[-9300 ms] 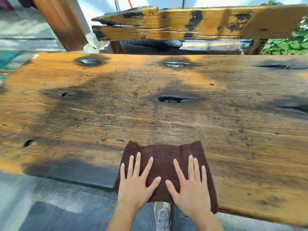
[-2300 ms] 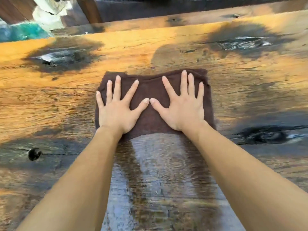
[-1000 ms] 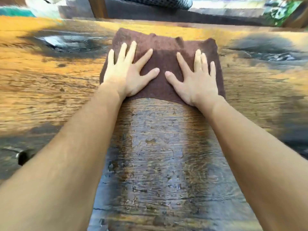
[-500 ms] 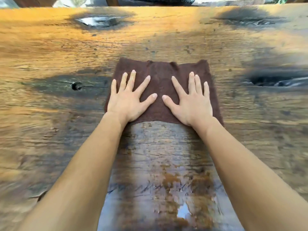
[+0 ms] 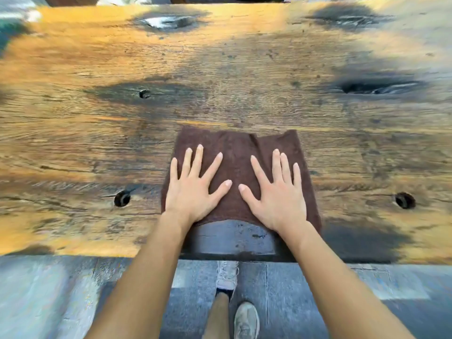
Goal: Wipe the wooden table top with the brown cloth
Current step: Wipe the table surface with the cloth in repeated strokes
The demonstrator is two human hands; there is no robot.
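Note:
The brown cloth (image 5: 234,152) lies flat on the wooden table top (image 5: 244,69), close to the near edge. My left hand (image 5: 193,192) presses on the cloth's left half, palm down with fingers spread. On the right half, my right hand (image 5: 276,196) presses flat the same way. Neither hand curls around the cloth. A dark wet patch (image 5: 232,237) sits between the cloth's near edge and the table's edge.
The plank has round holes (image 5: 122,198) (image 5: 404,200), a smaller hole (image 5: 144,93) and a dark crack (image 5: 376,86) at the right. Below the near edge lie grey floor tiles (image 5: 49,289) and my shoes (image 5: 245,319).
Both hands have drawn the cloth back from the far side toward the near edge. The view has tilted down, so the floor and my shoes show.

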